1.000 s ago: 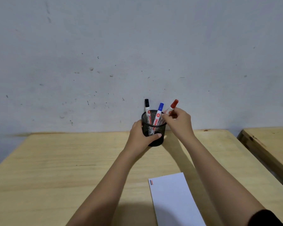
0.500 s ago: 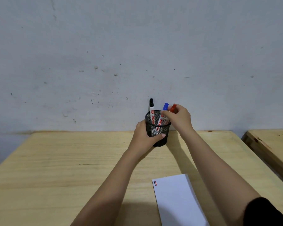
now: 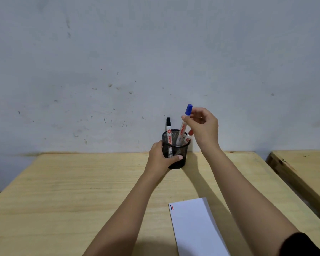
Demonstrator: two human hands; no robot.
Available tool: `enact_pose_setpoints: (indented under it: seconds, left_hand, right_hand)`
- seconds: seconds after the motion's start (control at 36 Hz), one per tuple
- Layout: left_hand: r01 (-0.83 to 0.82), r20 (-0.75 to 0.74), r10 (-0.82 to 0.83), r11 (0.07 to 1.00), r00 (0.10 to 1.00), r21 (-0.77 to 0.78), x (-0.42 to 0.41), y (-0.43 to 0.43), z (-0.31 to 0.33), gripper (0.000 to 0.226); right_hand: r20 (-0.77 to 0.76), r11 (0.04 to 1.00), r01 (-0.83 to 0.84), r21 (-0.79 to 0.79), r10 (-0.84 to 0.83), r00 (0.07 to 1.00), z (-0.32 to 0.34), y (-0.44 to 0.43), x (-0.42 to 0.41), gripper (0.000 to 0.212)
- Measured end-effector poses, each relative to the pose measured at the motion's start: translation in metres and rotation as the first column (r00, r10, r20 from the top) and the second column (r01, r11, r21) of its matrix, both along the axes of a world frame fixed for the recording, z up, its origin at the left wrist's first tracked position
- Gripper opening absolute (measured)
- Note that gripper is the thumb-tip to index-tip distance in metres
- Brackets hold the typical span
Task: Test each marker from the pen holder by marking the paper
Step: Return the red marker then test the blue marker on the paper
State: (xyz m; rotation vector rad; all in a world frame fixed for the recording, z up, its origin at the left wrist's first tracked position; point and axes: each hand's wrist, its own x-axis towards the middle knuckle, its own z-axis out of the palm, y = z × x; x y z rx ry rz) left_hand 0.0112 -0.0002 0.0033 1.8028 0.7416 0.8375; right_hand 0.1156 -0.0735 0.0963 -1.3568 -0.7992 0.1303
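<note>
A black mesh pen holder [image 3: 179, 154] stands at the far edge of the wooden table [image 3: 72, 191], against the wall. My left hand [image 3: 161, 157] is wrapped around its left side. My right hand [image 3: 203, 128] pinches the blue-capped marker [image 3: 184, 126] just under its cap, with the marker partly raised and its lower end still inside the holder. A black-capped marker [image 3: 168, 130] stands upright in the holder. The red-capped marker [image 3: 189, 135] sits low in the holder, partly behind my right hand. A white sheet of paper [image 3: 196, 228] lies near me, with short red and dark strokes at its top left corner.
A grey, speckled wall rises right behind the holder. A second wooden table [image 3: 307, 170] stands to the right across a narrow gap.
My right hand has let go of the red-capped marker, which now sits low in the holder, and has taken the blue-capped marker and lifted it. My left hand stays on the holder.
</note>
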Motion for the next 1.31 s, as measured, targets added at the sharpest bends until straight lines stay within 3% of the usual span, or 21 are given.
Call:
enact_pose_setpoints:
  seconds: [0.17, 0.31, 0.5, 0.58, 0.78, 1.11, 1.31]
  left_hand:
    - [-0.159, -0.016, 0.16, 0.984, 0.987, 0.084, -0.003, -0.019, 0.006, 0.042]
    - [-0.265, -0.003, 0.266, 0.959, 0.964, 0.097, -0.013, -0.036, 0.019, 0.041]
    - [-0.284, 0.322, 0.241, 0.954, 0.916, 0.093, -0.05, -0.059, 0.076, 0.008]
    - [-0.169, 0.379, 0.119, 0.981, 0.918, 0.1, -0.069, -0.074, 0.097, 0.013]
    - [0.034, 0.249, -0.098, 0.968, 0.964, 0.251, -0.104, -0.108, 0.112, 0.012]
    - [0.032, 0.109, -0.078, 0.927, 0.991, 0.374, -0.125, -0.124, 0.101, 0.008]
    - [-0.064, 0.232, -0.001, 0.959, 0.973, 0.276, -0.131, -0.123, 0.094, 0.01]
  right_hand:
    - [0.086, 0.99, -0.041, 0.138, 0.03, 0.996, 0.021, -0.028, -0.019, 0.019]
    - [0.223, 0.985, -0.086, 0.147, 0.051, 0.973, 0.026, -0.053, -0.037, 0.021]
    - [0.318, 0.995, -0.087, 0.057, 0.065, 0.946, 0.015, -0.083, -0.059, 0.026]
    - [0.342, 0.997, -0.073, 0.006, 0.066, 0.937, 0.006, -0.093, -0.069, 0.022]
    - [0.394, 0.996, -0.037, -0.077, 0.065, 0.917, -0.008, -0.112, -0.093, 0.021]
    - [0.529, 0.988, 0.002, -0.152, 0.08, 0.845, -0.02, -0.132, -0.105, 0.017]
    - [0.425, 0.966, -0.135, -0.22, 0.219, 0.878, -0.018, -0.145, -0.101, 0.018]
